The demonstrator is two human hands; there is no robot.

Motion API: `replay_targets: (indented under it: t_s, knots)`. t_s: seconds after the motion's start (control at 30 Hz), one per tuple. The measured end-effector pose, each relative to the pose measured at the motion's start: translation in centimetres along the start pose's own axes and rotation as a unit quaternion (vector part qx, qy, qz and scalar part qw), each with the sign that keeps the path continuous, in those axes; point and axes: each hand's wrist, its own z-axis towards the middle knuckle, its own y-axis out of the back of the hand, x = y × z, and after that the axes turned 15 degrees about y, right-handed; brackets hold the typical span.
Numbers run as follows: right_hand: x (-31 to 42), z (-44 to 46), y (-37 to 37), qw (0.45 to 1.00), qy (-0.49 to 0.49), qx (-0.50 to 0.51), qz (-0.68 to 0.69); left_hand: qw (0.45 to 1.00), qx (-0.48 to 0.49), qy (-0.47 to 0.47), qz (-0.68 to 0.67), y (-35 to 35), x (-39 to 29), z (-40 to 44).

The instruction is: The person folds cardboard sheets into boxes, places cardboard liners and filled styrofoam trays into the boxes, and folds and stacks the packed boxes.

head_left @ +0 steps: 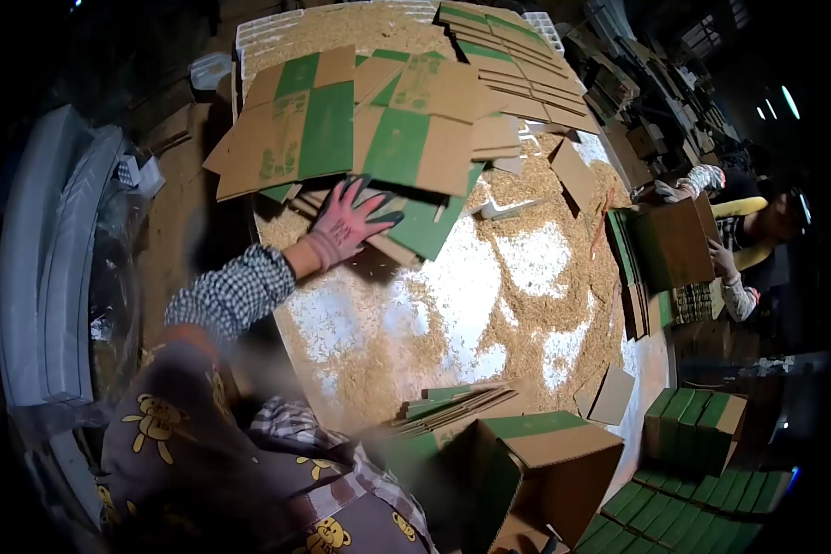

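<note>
My left hand, in a pink glove with dark fingertips, lies with fingers spread on the near edge of a pile of flat cardboard pieces. These pieces are brown with green printed bands and overlap loosely. Beneath the fingers, the edges of lower pieces jut out toward me. At the bottom, an open cardboard box stands tilted with its opening facing right and down. Dark fingertips of my right hand seem to show at the frame's lower edge by this box; the rest of that hand is hidden.
Brown shavings cover much of the white tabletop. More flat cardboard is stacked at the far side. A co-worker at right handles a cardboard box. Green-topped boxes stand at lower right; wrapped grey foam-like pieces stand at left.
</note>
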Motion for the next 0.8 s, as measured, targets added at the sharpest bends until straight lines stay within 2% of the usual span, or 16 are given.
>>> replay_targets:
  t_s: [0.03, 0.07, 0.17, 0.2, 0.23, 0.3, 0.37, 0.4, 0.43, 0.47, 0.5, 0.57, 0.6, 0.67, 0.77, 0.8]
  knots:
    - [0.9, 0.4, -0.1, 1.000, -0.028, 0.007, -0.009, 0.999, -0.028, -0.007, -0.017, -0.1, 0.3, 2.6]
    - [1.5, 0.5, -0.6, 0.999, 0.044, 0.016, -0.014, 1.000, -0.015, -0.011, 0.001, -0.1, 0.4, 6.1]
    - [1.5, 1.1, -1.2, 0.995, 0.061, 0.031, -0.074, 0.994, 0.063, 0.022, -0.089, -1.8, -0.2, 14.4]
    - [1.6, 1.6, -1.4, 0.994, 0.064, 0.035, -0.085, 0.960, 0.017, 0.047, -0.274, -2.2, -0.2, 14.3]
    - [1.5, 1.9, -1.3, 0.993, 0.065, 0.040, -0.094, 0.892, -0.031, 0.071, -0.446, -1.6, -0.2, 13.6]
    - [1.5, 2.4, -1.3, 0.991, 0.063, 0.054, -0.107, 0.902, -0.278, 0.164, -0.286, -0.1, 1.4, 6.2]
    - [1.3, 2.8, -1.3, 0.989, 0.066, 0.065, -0.114, 0.847, -0.348, 0.363, -0.172, -2.2, 4.4, -3.5]
    - [1.2, 2.9, -1.3, 0.988, 0.071, 0.069, -0.117, 0.761, -0.305, 0.533, -0.208, -5.7, 6.1, -6.9]
    - [1.0, 3.0, -1.0, 0.987, 0.077, 0.076, -0.122, 0.663, -0.158, 0.690, -0.245, -10.4, 8.5, -9.4]
    - [0.7, 3.1, -0.9, 0.985, 0.084, 0.083, -0.125, 0.565, 0.038, 0.626, -0.536, -15.8, 12.1, -12.1]
    - [0.2, 3.3, -0.7, 0.984, 0.092, 0.086, -0.124, 0.667, -0.032, 0.609, -0.428, -17.9, 10.6, -12.6]
    - [-0.9, 3.6, -0.1, 0.982, 0.110, 0.093, -0.124, 0.663, -0.139, 0.615, -0.403, -14.3, 7.4, -12.2]
    - [-1.8, 3.9, 0.3, 0.980, 0.120, 0.101, -0.126, 0.665, -0.137, 0.610, -0.409, -11.0, 5.3, -12.4]
    - [-4.6, 5.3, 2.3, 0.973, 0.151, 0.117, -0.129, 0.388, -0.182, 0.477, -0.767, -4.8, 2.8, -11.1]
    - [-9.5, 7.0, 7.8, 0.957, 0.199, 0.142, -0.154, 0.345, -0.133, 0.414, -0.832, -2.7, 3.8, -12.3]
    - [-5.3, 5.2, 7.9, 0.965, 0.168, 0.155, -0.130, 0.327, -0.083, 0.421, -0.842, -0.9, 4.5, -13.1]
